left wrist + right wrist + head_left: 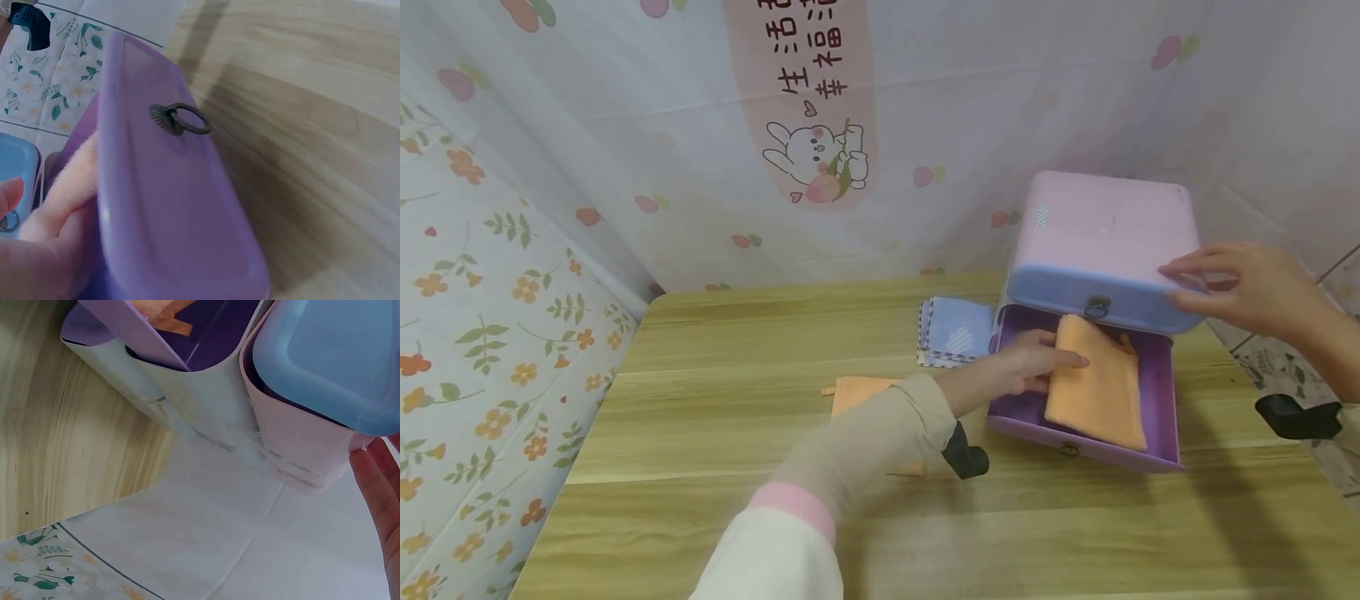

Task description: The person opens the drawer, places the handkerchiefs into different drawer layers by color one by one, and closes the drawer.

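Note:
A folded orange cloth (1097, 392) lies tilted inside the open purple drawer (1161, 417), its upper end just below the blue drawer front. My left hand (1026, 364) reaches over the drawer's left side and pinches the cloth's left edge, thumb on top. In the left wrist view the purple drawer front (169, 187) with its ring handle hides part of the cloth (75, 181). My right hand (1262, 287) rests with extended fingers on the right corner of the pink upper box (1105, 221) with the blue drawer front (1052, 287).
A second orange cloth (857, 392) lies on the wooden table (737, 350), partly covered by my left forearm. Folded blue cloths with checked edges (958, 329) lie left of the drawers. A patterned curtain (940, 125) hangs behind the table.

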The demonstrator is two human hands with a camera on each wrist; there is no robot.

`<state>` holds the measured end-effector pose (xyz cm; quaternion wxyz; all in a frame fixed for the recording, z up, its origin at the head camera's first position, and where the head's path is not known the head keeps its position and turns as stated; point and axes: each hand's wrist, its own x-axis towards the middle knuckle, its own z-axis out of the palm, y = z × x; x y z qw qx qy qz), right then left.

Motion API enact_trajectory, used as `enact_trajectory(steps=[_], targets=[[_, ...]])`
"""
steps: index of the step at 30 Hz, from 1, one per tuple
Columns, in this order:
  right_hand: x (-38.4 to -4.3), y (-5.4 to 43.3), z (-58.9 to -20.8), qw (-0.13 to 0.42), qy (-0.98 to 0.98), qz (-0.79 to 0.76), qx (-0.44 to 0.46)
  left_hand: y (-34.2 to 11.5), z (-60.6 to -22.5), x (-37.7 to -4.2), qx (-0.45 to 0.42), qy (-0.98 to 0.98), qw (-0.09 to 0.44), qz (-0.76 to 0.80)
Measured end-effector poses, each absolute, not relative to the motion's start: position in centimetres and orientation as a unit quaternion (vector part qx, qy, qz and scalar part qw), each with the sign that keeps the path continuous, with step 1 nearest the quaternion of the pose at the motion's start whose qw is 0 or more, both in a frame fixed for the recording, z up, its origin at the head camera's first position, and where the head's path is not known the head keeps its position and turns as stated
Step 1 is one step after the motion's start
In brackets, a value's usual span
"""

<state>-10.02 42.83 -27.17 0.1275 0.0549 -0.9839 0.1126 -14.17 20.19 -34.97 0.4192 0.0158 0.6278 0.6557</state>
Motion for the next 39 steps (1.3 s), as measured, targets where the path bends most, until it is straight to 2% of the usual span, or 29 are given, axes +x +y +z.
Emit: enact_trajectory(steps=[4, 13, 16, 20, 27, 39], targets=[[-10.0, 42.9, -27.2, 0.135, -0.983, 0.109, 0.06, 19.8, -34.3, -14.4, 0.034, 0.645, 0.415, 0.641], [-10.1, 43.1, -27.2, 0.146, -0.982, 0.104, 0.066, 18.8, -33.4, -14.5, 0.053, 0.709, 0.363, 0.602], [-10.1, 42.9, -27.1, 0.148, -0.982, 0.096, 0.067, 18.1, -32.9, -14.5, 0.07, 0.72, 0.365, 0.586], [-10.0, 42.8, -27.1, 0.153, -0.98, 0.09, 0.085, 16.9, -32.1, -14.6, 0.142, 0.746, 0.359, 0.542], [-10.0, 43.0, -27.1, 0.146, -0.981, 0.095, 0.086, 14.0, -31.0, -14.8, 0.305, 0.769, 0.293, 0.48], [-10.2, 43.1, -27.3, 0.151, -0.98, 0.088, 0.095, 7.6, -29.1, -15.0, 0.396, 0.691, 0.211, 0.567]])
